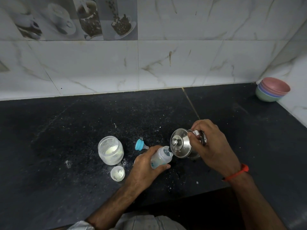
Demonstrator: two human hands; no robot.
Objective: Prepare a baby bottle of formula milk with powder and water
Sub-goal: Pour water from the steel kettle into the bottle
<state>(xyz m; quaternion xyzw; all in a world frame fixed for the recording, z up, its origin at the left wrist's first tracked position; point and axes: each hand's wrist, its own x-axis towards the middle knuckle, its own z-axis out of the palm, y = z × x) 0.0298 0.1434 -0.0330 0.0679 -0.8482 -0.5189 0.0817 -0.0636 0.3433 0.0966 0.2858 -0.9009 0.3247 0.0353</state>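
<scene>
Fingers of the left hand were curled round the baby bottle, clamped on it, holding it tilted with its open mouth toward 2 o'clock. Right hand gripped the handle of a small steel kettle, thumb near the lid, kettle tipped so its spout met the bottle mouth. Kettle lid was on. Bottle and kettle sat just right of frame centre, low over the counter. Whether water was flowing could not be told; the bottle looked mostly clear inside.

Step in hand, as a judgement: adding water to the bottle. Next move likely calls for keeping the bottle steady under the spout, levelling the kettle once enough is in, setting it down, then fitting the teat.

Teat with blue ring lay on its side at 11 o'clock of the bottle, just beside the left hand. Open powder jar stood at 9 o'clock, white powder low inside. Small white cap lay at 7 o'clock of the bottle, below the jar.

Counter was dark speckled stone, dusted with spilled white powder round the jar and bottle. Marble-look wall tiles behind, some printed with coffee cups at 11 o'clock. Stack of coloured bowls sat in the corner at 2 o'clock, well apart. Red thread band on the right wrist.
</scene>
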